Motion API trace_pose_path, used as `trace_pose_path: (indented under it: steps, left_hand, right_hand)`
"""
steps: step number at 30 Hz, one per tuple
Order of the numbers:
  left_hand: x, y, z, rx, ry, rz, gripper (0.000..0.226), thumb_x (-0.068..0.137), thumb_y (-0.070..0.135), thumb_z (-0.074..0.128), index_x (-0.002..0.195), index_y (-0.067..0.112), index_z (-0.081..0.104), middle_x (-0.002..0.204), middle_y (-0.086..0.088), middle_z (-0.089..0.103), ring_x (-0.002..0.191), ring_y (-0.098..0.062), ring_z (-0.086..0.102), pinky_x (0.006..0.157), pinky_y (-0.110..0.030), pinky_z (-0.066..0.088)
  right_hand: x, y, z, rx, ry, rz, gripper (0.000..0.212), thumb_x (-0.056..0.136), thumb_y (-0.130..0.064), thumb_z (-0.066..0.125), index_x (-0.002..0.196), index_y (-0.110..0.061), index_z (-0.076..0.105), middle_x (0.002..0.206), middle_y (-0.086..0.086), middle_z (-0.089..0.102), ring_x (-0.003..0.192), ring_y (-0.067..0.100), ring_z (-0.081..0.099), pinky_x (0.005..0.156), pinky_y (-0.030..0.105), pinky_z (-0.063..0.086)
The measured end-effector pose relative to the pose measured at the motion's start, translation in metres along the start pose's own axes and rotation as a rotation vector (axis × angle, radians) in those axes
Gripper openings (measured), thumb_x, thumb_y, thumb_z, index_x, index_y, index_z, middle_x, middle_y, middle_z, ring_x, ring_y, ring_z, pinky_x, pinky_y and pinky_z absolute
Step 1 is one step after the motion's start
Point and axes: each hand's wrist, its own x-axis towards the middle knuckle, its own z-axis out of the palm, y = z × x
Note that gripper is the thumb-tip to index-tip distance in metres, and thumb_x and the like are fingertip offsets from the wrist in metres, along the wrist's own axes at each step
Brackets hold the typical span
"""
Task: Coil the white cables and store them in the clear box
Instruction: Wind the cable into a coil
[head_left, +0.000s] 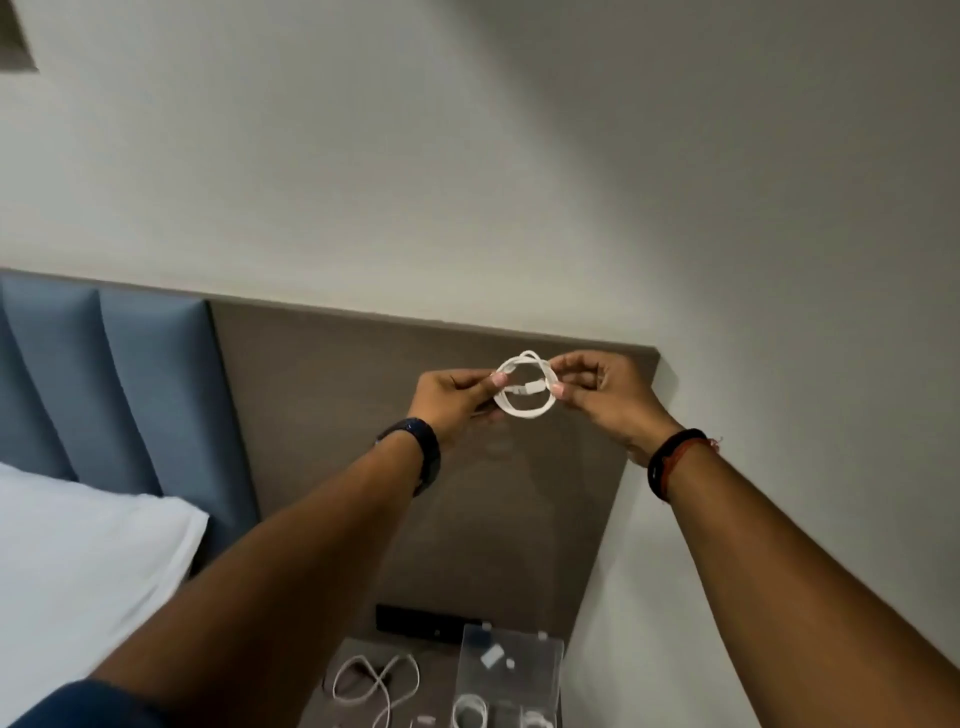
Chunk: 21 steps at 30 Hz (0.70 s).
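Note:
A white cable (523, 413), wound into a small round coil, is held up in front of the brown panel. My left hand (452, 402) pinches the coil's left side and my right hand (605, 395) pinches its right side, where a connector lies across the loop. Far below, on the bedside table, a clear box (511, 652) stands with its lid up and holds a coiled white cable (470, 709). A loose white cable (376, 680) lies tangled on the table to the left of the box.
The brown headboard panel (322, 415) backs the bedside table (436, 660). A black socket strip (421, 621) is mounted low on the panel. A blue padded headboard (119, 384) and a white pillow (78, 561) are at the left. A plain wall fills the right.

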Motion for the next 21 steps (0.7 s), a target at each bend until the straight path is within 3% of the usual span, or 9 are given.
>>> trace_pose_path:
  steps: [3, 7, 11, 13, 17, 21]
  left_hand:
    - [0.002, -0.047, -0.013, 0.044, 0.003, -0.095, 0.018, 0.084, 0.006, 0.067, 0.098, -0.004, 0.069, 0.082, -0.012, 0.072, 0.068, -0.015, 0.071, 0.061, -0.024, 0.059]
    - [0.003, -0.158, -0.048, 0.145, 0.101, -0.251, 0.007, 0.080, 0.004, 0.070, 0.087, 0.006, 0.071, 0.077, -0.008, 0.071, 0.068, -0.016, 0.067, 0.062, -0.026, 0.059]
    - [-0.014, -0.295, -0.088, 0.133, 0.174, -0.446, 0.016, 0.077, -0.006, 0.069, 0.072, 0.010, 0.067, 0.057, 0.002, 0.069, 0.059, -0.016, 0.063, 0.051, -0.022, 0.055]
    - [-0.028, -0.364, -0.106, 0.128, 0.202, -0.543, 0.018, 0.076, -0.009, 0.069, 0.070, 0.008, 0.067, 0.056, 0.000, 0.067, 0.059, -0.019, 0.060, 0.053, -0.024, 0.055]
    - [-0.053, -0.497, -0.138, 0.159, 0.266, -0.652, 0.018, 0.074, -0.010, 0.070, 0.071, 0.007, 0.067, 0.054, 0.003, 0.066, 0.060, -0.017, 0.060, 0.059, -0.027, 0.055]
    - [-0.064, -0.591, -0.165, 0.289, 0.292, -0.655, 0.015, 0.073, -0.019, 0.065, 0.081, -0.007, 0.066, 0.051, 0.007, 0.064, 0.054, -0.009, 0.057, 0.058, -0.025, 0.049]
  right_hand:
    - [-0.006, 0.050, 0.013, -0.020, -0.021, 0.114, 0.020, 0.083, 0.006, 0.064, 0.102, 0.002, 0.064, 0.087, 0.016, 0.067, 0.076, 0.016, 0.062, 0.072, 0.023, 0.050]
    - [-0.026, 0.155, 0.055, 0.021, -0.070, 0.338, 0.022, 0.085, 0.003, 0.063, 0.107, 0.000, 0.061, 0.091, 0.018, 0.066, 0.078, 0.024, 0.058, 0.064, 0.029, 0.047]
    - [-0.066, 0.280, 0.108, 0.092, -0.071, 0.546, 0.019, 0.086, 0.005, 0.060, 0.104, 0.000, 0.061, 0.094, 0.015, 0.065, 0.069, 0.014, 0.059, 0.055, 0.016, 0.049]
    - [-0.092, 0.346, 0.133, 0.110, -0.049, 0.655, 0.017, 0.086, 0.006, 0.059, 0.100, -0.002, 0.062, 0.094, 0.018, 0.067, 0.069, 0.015, 0.063, 0.054, 0.016, 0.052]
    - [-0.140, 0.474, 0.186, 0.131, 0.007, 0.818, 0.018, 0.082, 0.008, 0.063, 0.091, -0.008, 0.064, 0.096, 0.021, 0.069, 0.088, 0.033, 0.068, 0.071, 0.037, 0.058]
    - [-0.174, 0.566, 0.230, 0.104, 0.075, 0.878, 0.027, 0.079, 0.015, 0.062, 0.084, -0.012, 0.060, 0.085, 0.016, 0.065, 0.077, 0.030, 0.062, 0.067, 0.040, 0.056]
